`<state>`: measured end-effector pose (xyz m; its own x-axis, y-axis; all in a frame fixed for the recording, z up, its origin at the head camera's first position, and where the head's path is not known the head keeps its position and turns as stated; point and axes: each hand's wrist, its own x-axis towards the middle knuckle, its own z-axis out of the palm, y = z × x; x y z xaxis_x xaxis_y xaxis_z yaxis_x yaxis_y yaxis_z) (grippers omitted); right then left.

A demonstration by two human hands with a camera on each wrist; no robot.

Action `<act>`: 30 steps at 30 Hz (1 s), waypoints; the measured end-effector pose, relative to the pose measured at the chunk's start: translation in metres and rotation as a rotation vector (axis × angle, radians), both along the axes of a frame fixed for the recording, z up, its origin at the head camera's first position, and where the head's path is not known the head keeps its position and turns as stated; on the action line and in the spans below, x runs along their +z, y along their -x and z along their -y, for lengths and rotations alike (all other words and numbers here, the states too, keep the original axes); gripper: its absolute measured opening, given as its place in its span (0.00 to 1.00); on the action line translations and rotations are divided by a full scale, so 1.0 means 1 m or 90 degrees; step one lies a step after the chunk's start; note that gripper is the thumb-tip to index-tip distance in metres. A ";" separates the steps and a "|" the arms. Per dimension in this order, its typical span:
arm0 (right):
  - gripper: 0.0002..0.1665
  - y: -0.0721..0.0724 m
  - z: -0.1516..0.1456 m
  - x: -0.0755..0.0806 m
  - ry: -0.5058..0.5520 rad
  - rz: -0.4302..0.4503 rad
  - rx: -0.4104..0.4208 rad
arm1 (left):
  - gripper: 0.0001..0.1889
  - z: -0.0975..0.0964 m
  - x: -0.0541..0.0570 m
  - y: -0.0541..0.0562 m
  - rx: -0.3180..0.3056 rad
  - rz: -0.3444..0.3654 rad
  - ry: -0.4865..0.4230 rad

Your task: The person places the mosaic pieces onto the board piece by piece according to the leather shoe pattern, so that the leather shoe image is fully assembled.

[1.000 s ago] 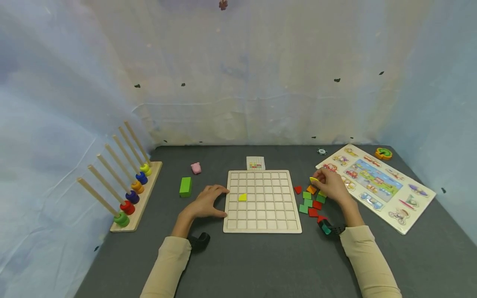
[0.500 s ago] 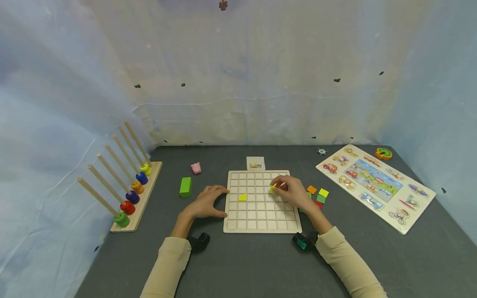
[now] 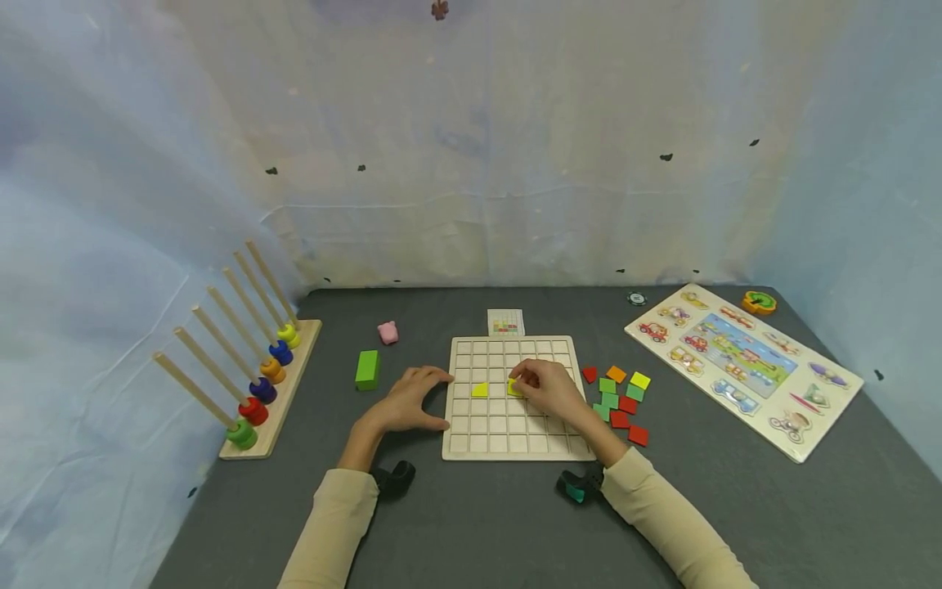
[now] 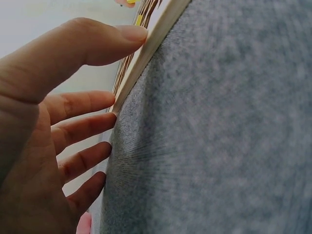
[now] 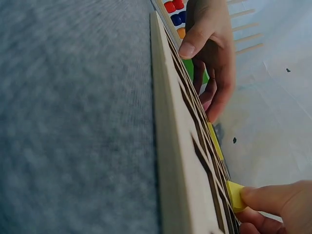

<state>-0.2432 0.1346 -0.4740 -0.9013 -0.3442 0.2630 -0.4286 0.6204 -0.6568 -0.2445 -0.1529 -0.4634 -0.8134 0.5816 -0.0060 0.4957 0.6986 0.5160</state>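
A wooden grid board (image 3: pixel 478 442) lies in the middle of the table. One yellow tile (image 3: pixel 480 390) with a cut-off corner sits in a cell on its left side. My right hand (image 3: pixel 555 393) pinches another yellow tile (image 5: pixel 235 196) between thumb and fingers, over a cell in the same row. In the right wrist view that tile is tilted against the board. My left hand (image 3: pixel 403 401) is at the board's left edge, thumb and fingers spread; in the left wrist view its thumb (image 4: pixel 109 44) and fingertips are right at the wooden rim.
Loose red, green, orange and yellow tiles (image 3: pixel 609 399) lie right of the board. A pattern card (image 3: pixel 505 322) is behind it. Further right is a vehicle puzzle (image 3: pixel 743 360). On the left are a green block (image 3: pixel 367 370), a pink pig figure (image 3: pixel 388 331) and a peg stand (image 3: pixel 283 413) with coloured rings.
My right hand has carried the yellow tile leftward from the loose tiles to the middle of the board, lowering it towards a cell. The left hand has stayed at the board's edge.
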 end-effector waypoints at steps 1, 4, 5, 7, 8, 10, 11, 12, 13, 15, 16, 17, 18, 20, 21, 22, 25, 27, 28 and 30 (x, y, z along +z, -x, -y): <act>0.06 0.000 0.000 0.000 -0.002 0.001 -0.005 | 0.39 0.000 0.000 0.000 0.001 0.001 0.000; 0.06 -0.001 0.001 -0.001 -0.012 -0.009 -0.010 | 0.39 0.000 -0.001 0.000 0.004 0.002 -0.001; 0.05 -0.001 0.002 -0.002 -0.017 -0.013 -0.012 | 0.39 0.000 -0.001 0.000 0.005 0.002 0.000; 0.05 -0.001 0.002 -0.002 -0.022 -0.020 -0.013 | 0.39 -0.001 -0.001 0.000 0.006 0.002 0.001; 0.04 -0.001 0.002 -0.002 -0.024 -0.024 -0.013 | 0.39 -0.001 -0.001 0.000 0.006 0.003 0.001; 0.04 -0.001 0.002 -0.002 -0.022 -0.030 -0.008 | 0.39 -0.001 0.000 -0.001 0.007 0.005 0.001; 0.03 0.000 0.001 -0.002 -0.020 -0.031 -0.006 | 0.39 -0.001 0.000 -0.001 0.008 0.006 0.001; 0.03 0.000 0.000 -0.002 -0.016 -0.033 0.000 | 0.39 -0.001 0.000 -0.001 0.009 0.007 0.000; 0.04 0.000 -0.001 -0.002 -0.014 -0.033 0.005 | 0.39 -0.001 0.001 -0.001 0.010 0.009 0.000; 0.05 0.000 -0.004 0.000 -0.012 -0.034 0.016 | 0.39 -0.001 0.001 -0.002 0.010 0.007 0.000; 0.05 0.000 -0.006 0.001 -0.012 -0.035 0.022 | 0.39 -0.001 0.001 -0.002 0.009 0.006 0.001; 0.06 0.000 -0.009 0.002 -0.010 -0.036 0.030 | 0.39 -0.001 0.001 -0.002 0.009 0.006 0.001; 0.07 0.000 -0.012 0.004 -0.006 -0.037 0.039 | 0.39 -0.001 0.001 -0.001 0.008 0.006 0.001; 0.07 0.001 -0.021 0.006 -0.004 -0.059 0.056 | 0.39 -0.001 0.000 -0.001 0.007 0.005 0.001; 0.07 0.001 -0.026 0.007 0.001 -0.070 0.062 | 0.39 -0.001 0.000 -0.001 0.006 0.004 0.001; 0.08 0.001 -0.032 0.008 0.004 -0.083 0.069 | 0.39 -0.001 0.000 -0.001 0.006 0.004 0.002; 0.08 0.001 -0.053 0.011 0.002 -0.116 0.061 | 0.39 -0.001 0.000 -0.001 0.007 0.005 0.003; 0.09 0.000 -0.067 0.014 -0.009 -0.118 0.040 | 0.39 -0.002 0.001 -0.002 0.009 0.008 0.002; 0.09 0.000 -0.074 0.015 -0.018 -0.117 0.027 | 0.39 -0.002 0.001 -0.002 0.010 0.010 0.002; 0.10 -0.002 -0.089 0.019 -0.033 -0.113 0.005 | 0.39 -0.002 0.001 -0.002 0.010 0.012 0.001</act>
<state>-0.2415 0.2236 -0.4552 -0.8395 -0.3684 0.3994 -0.5400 0.6479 -0.5373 -0.2423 -0.1510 -0.4620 -0.8226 0.5682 -0.0226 0.4742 0.7074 0.5241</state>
